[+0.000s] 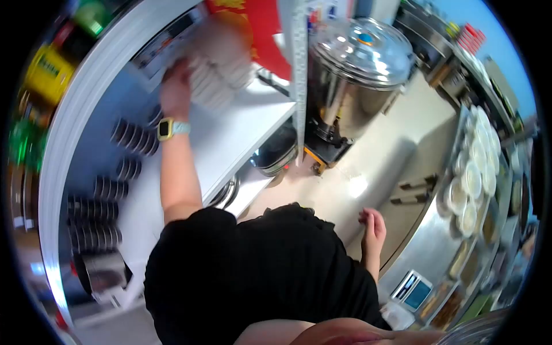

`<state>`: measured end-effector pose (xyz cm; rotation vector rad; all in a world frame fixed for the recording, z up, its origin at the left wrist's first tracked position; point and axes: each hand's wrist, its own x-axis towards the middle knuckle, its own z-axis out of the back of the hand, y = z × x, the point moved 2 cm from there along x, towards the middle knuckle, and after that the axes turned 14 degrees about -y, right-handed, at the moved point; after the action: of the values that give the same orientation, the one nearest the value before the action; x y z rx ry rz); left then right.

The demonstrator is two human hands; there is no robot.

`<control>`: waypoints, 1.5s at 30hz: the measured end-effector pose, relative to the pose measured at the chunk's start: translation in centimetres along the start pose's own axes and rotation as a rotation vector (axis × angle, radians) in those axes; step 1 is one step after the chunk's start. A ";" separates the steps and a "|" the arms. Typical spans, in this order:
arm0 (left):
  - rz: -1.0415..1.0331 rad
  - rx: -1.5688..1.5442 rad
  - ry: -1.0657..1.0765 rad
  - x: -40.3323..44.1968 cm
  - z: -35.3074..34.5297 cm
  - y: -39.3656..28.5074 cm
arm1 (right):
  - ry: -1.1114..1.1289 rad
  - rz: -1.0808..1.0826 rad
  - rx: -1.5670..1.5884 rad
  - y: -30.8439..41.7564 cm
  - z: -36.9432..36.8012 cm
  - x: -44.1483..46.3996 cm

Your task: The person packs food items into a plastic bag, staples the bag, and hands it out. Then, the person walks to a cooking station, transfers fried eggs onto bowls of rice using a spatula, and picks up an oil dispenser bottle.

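My left hand (177,80), with a yellow-cased watch (165,129) on its wrist, reaches over the white shelf (230,135). It is at the left side of a blurred pile of pale, stacked items (213,80); its fingers are smeared by motion, and whether it grips them I cannot tell. Stacks of dark round containers (135,137) stand on the shelf below and left of that hand. My right hand (374,224) hangs low at my right side, above the floor, with its fingers loosely curled and nothing visible in them.
A large steel pot with a clear lid (362,54) stands beyond the shelf's upright post (299,69). Along the right runs a steel counter (428,236) with stacked white bowls (472,177) and a scale (412,290). Bottles and packages line the far left.
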<state>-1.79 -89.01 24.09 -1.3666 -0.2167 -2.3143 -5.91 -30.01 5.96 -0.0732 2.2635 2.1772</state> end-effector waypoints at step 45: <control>-0.293 -1.412 3.243 -40.4 32.4 -77.0 | -1.721 -0.228 -0.883 8.7 29.5 -22.1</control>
<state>6.18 2.66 12.13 -2.1115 -1.3710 0.8820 14.96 0.53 14.18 0.9884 0.3332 1.5790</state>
